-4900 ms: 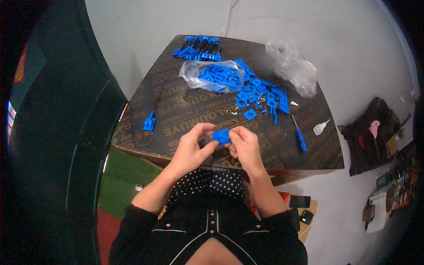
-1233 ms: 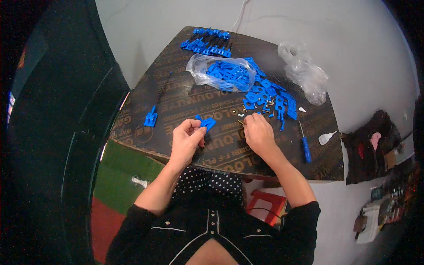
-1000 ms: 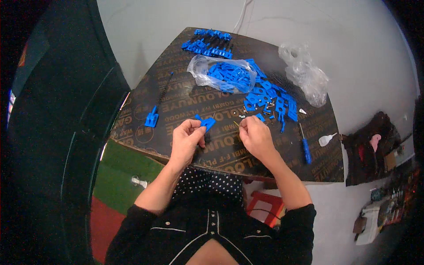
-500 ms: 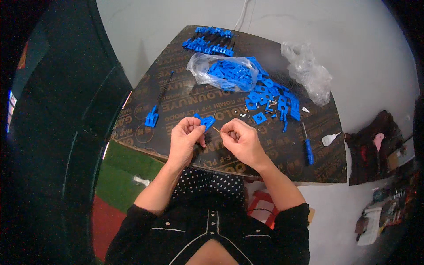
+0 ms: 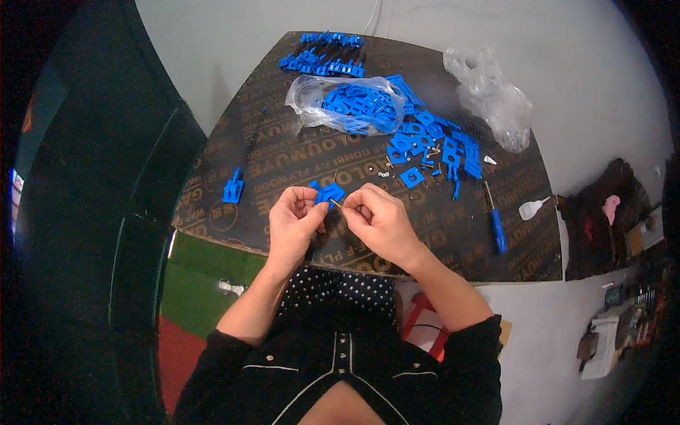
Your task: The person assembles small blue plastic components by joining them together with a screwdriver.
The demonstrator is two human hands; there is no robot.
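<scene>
Above the near part of the table, my left hand (image 5: 292,221) pinches a small blue plastic part (image 5: 329,192) between thumb and fingers. A thin dark pin-like piece sticks up from that part's far side. My right hand (image 5: 382,225) is closed on a thin brass-coloured screw or pin (image 5: 336,203). The pin's tip meets the near right side of the blue part; whether it sits in a hole I cannot tell. Beyond my hands lie loose flat blue plates (image 5: 411,177) with round holes, among small screws and several little nuts (image 5: 383,174).
A clear bag (image 5: 301,106) spills blue parts on the dark printed table (image 5: 283,152). Finished-looking blue and black pieces (image 5: 322,57) are lined up behind it. At left lies one blue-and-black piece (image 5: 233,188); at right, a blue screwdriver (image 5: 498,230), white bottle (image 5: 531,207) and crumpled plastic (image 5: 496,106).
My right hand has moved left toward my left hand, bringing the pin against the blue part. The whole view has shifted slightly.
</scene>
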